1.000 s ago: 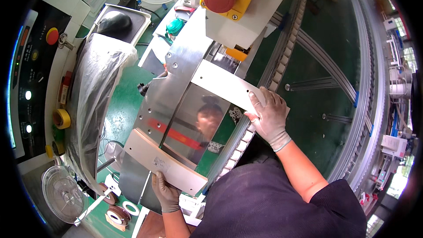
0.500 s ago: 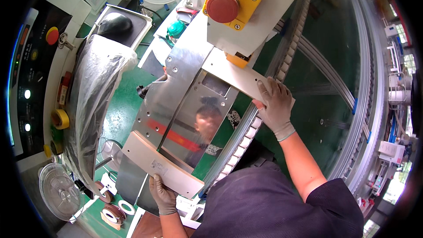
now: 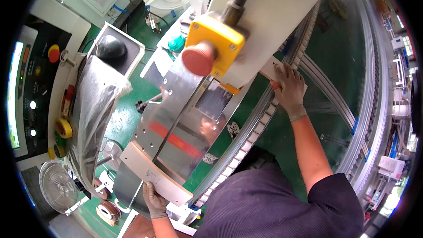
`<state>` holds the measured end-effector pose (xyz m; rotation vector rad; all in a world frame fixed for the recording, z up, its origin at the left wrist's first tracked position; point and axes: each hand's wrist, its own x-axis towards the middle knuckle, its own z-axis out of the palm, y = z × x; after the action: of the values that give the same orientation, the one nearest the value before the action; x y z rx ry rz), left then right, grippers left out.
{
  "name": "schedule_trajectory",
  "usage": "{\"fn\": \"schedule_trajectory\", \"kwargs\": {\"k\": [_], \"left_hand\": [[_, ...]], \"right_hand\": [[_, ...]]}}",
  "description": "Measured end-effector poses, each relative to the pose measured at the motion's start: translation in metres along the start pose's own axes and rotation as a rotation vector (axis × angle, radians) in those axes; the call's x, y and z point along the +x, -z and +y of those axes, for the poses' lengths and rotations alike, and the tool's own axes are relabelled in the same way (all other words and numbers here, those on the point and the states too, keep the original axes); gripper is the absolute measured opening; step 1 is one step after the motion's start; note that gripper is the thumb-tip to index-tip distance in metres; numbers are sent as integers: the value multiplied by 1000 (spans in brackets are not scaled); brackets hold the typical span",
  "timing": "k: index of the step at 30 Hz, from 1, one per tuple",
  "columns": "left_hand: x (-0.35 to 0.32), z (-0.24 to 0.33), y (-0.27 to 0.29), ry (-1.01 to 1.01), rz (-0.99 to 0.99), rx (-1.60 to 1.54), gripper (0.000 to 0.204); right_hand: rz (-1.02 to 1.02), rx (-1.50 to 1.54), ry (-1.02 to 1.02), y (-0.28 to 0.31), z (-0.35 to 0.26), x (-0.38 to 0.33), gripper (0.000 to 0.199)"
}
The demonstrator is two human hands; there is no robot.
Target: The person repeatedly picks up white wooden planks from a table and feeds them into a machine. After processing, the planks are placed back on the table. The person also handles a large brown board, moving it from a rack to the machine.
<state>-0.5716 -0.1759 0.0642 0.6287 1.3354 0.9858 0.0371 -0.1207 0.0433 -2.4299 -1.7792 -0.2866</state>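
Note:
My gloved left hand (image 3: 154, 200) grips the near edge of a beige board (image 3: 155, 175) lying across the lower end of a shiny metal plate (image 3: 174, 132). My gloved right hand (image 3: 289, 90) is closed over the outer end of a second beige board (image 3: 269, 67), beside the roller rail. The machine head hides the other end of that board. A yellow box with a red push button (image 3: 200, 59) sits above the plate, on the machine head.
A roller rail (image 3: 246, 143) runs between my body and the plate. At left are a control panel (image 3: 42, 75), a plastic-covered arm (image 3: 94, 114), yellow tape (image 3: 64, 128) and a fan (image 3: 59, 187). A curved metal rail (image 3: 368, 123) bounds the right side.
The view has shifted. My right hand has moved outward with the far board, away from the metal plate, and the machine head covers more of it. My left hand stays at the near board.

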Motion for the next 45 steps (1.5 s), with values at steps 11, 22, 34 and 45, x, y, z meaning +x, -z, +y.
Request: {"fn": "schedule_trajectory", "kwargs": {"k": [11, 22, 34, 45], "left_hand": [[19, -3, 0, 60, -30, -40, 49], [23, -44, 29, 29, 104, 238, 59], [27, -51, 27, -166, -70, 55, 54], [-4, -27, -87, 133, -278, -476, 38]], "right_hand": [[-35, -49, -85, -17, 96, 88, 59], [290, 307, -321, -72, 109, 83, 35], [420, 311, -99, -97, -35, -70, 30], [-774, 2066, -243, 90, -178, -199, 43]]}}
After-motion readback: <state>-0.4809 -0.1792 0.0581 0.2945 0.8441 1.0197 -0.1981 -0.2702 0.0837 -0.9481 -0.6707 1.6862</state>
